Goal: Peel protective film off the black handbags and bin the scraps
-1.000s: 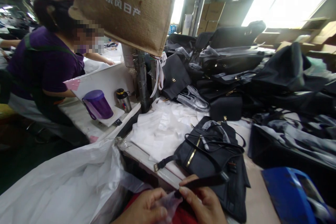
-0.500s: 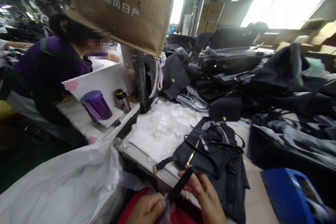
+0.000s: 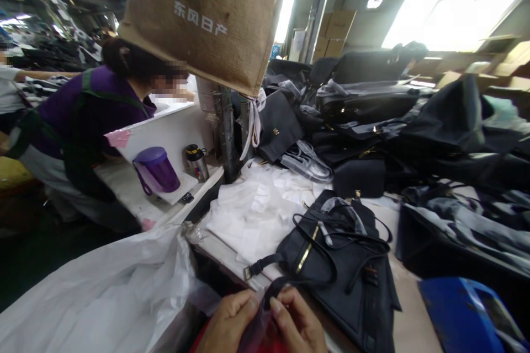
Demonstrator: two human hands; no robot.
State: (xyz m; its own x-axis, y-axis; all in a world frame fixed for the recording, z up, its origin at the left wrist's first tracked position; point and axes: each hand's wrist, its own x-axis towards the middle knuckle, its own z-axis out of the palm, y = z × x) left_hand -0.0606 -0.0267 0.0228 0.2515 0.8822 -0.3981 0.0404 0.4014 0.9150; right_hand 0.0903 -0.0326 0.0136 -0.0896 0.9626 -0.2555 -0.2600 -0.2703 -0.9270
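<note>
Right hand (image 3: 300,322) was closed in a pinch at the near end of a narrow, flat black strap (image 3: 275,289), thumb and index finger together with no visible gap. Left hand (image 3: 232,320), just beside it, was also pinched, thumb against fingers, on what looked like thin translucent plastic film (image 3: 254,331); exact contact was partly hidden.

Head view, the only one: strap sat between the two hands at bottom centre, right fingertips nearest, left fingertips just off its other side. Long axis went up from the fingers, then bent right toward a soft black fabric bag with a gold zip (image 3: 343,281); join not clear. Film hung below the strap's end, between the hands, over a patch of bright red cloth (image 3: 273,343).

Bag lay flat on the table, ahead and to the right of the grip, so right hand was the nearer one. Key relation: strap's near end pointed down toward the person, its other part led away to the bag. Second black strap with a metal buckle (image 3: 247,273) stuck out left from the bag, apart from both hands. Loose white sheets (image 3: 256,207) were piled beyond it.
</note>
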